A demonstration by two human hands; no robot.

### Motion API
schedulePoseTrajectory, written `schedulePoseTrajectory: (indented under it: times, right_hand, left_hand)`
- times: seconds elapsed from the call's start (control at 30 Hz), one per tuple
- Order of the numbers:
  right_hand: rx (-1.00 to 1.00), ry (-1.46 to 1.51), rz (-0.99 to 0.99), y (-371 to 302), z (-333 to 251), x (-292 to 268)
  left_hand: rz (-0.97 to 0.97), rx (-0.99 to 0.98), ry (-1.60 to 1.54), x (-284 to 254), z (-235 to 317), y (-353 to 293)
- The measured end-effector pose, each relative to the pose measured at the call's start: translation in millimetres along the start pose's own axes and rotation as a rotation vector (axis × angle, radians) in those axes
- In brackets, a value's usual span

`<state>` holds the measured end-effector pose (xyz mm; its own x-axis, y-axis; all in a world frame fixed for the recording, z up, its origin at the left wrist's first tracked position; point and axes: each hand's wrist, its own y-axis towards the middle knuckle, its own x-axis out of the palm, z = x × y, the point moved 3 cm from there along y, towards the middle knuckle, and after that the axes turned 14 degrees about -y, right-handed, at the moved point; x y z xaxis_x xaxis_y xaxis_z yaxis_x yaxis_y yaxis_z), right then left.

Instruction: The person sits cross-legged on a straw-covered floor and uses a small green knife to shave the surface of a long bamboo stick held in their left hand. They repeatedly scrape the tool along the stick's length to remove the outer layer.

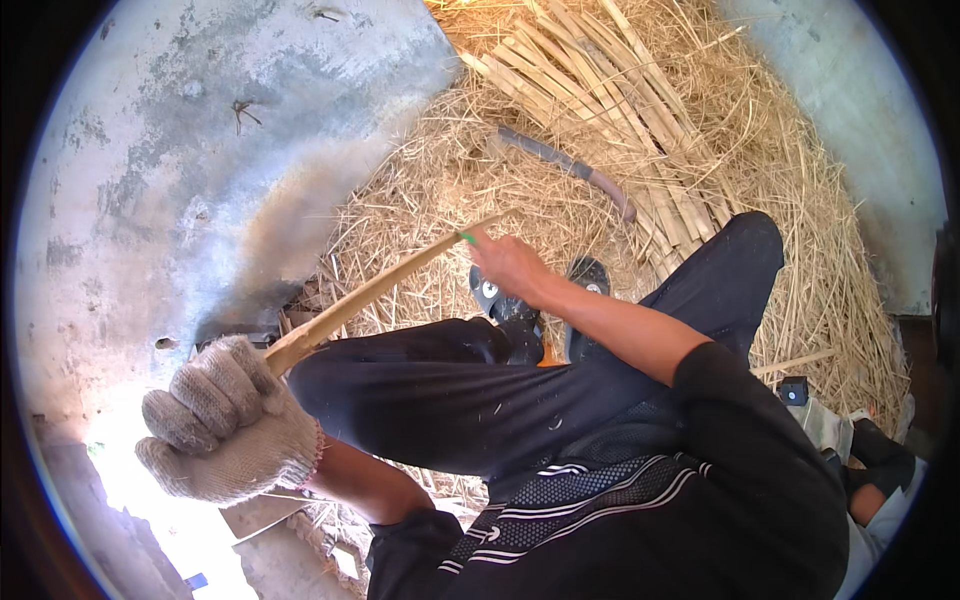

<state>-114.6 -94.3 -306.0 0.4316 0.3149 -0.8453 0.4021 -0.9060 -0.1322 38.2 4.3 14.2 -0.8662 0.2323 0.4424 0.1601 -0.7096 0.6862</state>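
Bright daylight fills my view, burning out to white at the lower left, beside my left grip in its grey knitted glove (230, 430). A pale haze washes over the mottled blue-grey wall (170, 170), whose lower edge darkens into shadow. My black cloth trousers (420, 410) lose detail. The dry yellow straw (420, 200) looks fairly crisp; the curved, blue-fringed rim fades into black.

Long tan strip (375, 288), tapering, slanting up rightward
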Motion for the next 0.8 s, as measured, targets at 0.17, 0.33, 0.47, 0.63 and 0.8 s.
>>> schedulePoseTrajectory:
  times: [0.17, 0.33, 0.47, 0.63, 0.8]
  right_hand:
    - [0.447, -0.197, -0.162, -3, 159, 83]
    - [0.456, 0.12, -0.001, 2, 91, 25]
    - [0.06, 0.317, 0.073, -15, -4, -48]
    - [-0.065, 0.079, 0.123, -39, -29, -48]
    - [0.016, 0.04, 0.111, -26, -6, -27]
  left_hand:
    - [-0.004, -0.023, -0.041, 4, -10, 2]
    - [0.07, 0.036, -0.013, -2, -5, 4]
    - [0.043, 0.023, -0.029, -7, -4, 2]
    - [0.041, 0.018, -0.032, -6, -3, 2]
    - [0.04, 0.021, -0.049, -1, -5, -1]
